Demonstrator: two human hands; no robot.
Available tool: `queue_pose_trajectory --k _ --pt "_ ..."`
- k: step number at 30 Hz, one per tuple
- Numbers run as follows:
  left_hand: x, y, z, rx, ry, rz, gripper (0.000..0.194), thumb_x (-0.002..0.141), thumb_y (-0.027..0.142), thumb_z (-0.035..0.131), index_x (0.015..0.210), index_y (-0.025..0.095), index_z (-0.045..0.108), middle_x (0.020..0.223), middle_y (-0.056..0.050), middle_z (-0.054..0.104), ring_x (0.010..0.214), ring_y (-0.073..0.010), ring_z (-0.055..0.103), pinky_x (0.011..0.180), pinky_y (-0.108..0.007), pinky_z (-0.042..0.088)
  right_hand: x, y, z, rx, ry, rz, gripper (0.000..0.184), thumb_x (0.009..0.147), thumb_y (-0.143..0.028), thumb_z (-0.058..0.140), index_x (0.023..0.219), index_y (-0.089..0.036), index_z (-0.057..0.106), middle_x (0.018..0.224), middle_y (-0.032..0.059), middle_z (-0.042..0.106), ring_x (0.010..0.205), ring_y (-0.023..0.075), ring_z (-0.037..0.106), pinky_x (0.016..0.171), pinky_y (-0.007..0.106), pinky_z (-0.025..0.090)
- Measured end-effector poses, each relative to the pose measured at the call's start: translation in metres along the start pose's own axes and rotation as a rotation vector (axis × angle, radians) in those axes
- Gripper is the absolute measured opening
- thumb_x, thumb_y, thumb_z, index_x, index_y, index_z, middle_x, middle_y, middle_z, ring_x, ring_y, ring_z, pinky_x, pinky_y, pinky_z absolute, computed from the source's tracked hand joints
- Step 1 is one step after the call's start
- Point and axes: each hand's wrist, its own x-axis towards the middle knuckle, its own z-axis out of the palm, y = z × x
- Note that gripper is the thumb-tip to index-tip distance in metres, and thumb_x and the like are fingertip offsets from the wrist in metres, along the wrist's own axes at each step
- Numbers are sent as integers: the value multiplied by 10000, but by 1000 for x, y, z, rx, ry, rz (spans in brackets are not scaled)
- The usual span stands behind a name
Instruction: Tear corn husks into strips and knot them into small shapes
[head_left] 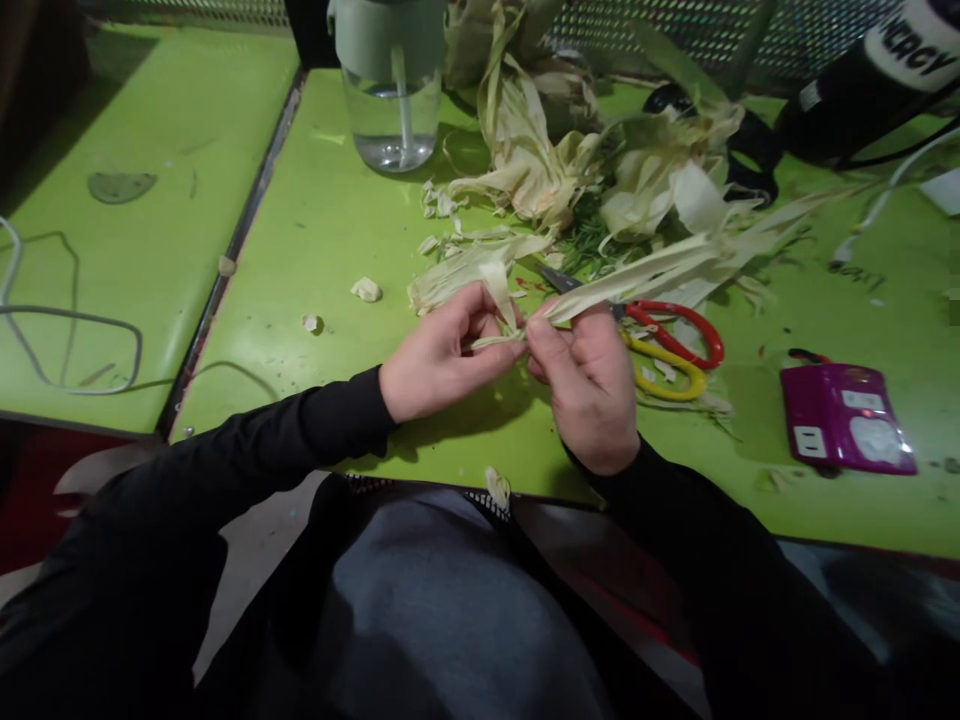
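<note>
Both hands meet over the green table, pinching pale strips of corn husk (637, 280). My left hand (450, 355) is closed, with thumb and fingers on a short folded end of the husk. Thumb and forefinger of my right hand (585, 385) grip it close beside the left fingertips, and a long strip runs from there up to the right. Scissors (709, 335) with one red and one yellow handle lie just beyond the right hand, their blades partly hidden by the husk. Another flat piece of husk (442, 285) rests behind the left hand.
A heap of dried husks (525, 150) lies at the back beside a clear water bottle (394, 100). To the right are a purple device (847, 418), a white cable (881, 200) and a black bottle (855, 90). Small scraps (366, 290) dot the green table (247, 330).
</note>
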Motion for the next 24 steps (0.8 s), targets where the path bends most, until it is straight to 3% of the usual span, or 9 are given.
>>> queue_pose_trajectory --k 7,16,24 --pt "-2 1 2 55 16 -8 243 824 276 737 943 192 543 668 57 430 543 -63 339 497 -227 303 0 -2 4 57 -34 68 229 964 -498 588 981 -289 498 688 -44 408 530 122 434 489 273 377" --pt "-7 4 9 -42 -23 -33 251 784 157 675 826 210 434 542 120 356 457 -24 288 459 -180 250 -5 0 3 95 16 -12 150 977 -403 620 966 -255 597 651 -58 442 554 97 411 524 260 371" --pt "-6 10 9 -23 -13 -52 222 752 145 663 832 198 463 577 110 394 491 -35 336 496 -187 306 4 -3 -1 142 -8 10 242 920 -480 684 923 -252 606 661 -58 473 528 75 413 479 229 356"
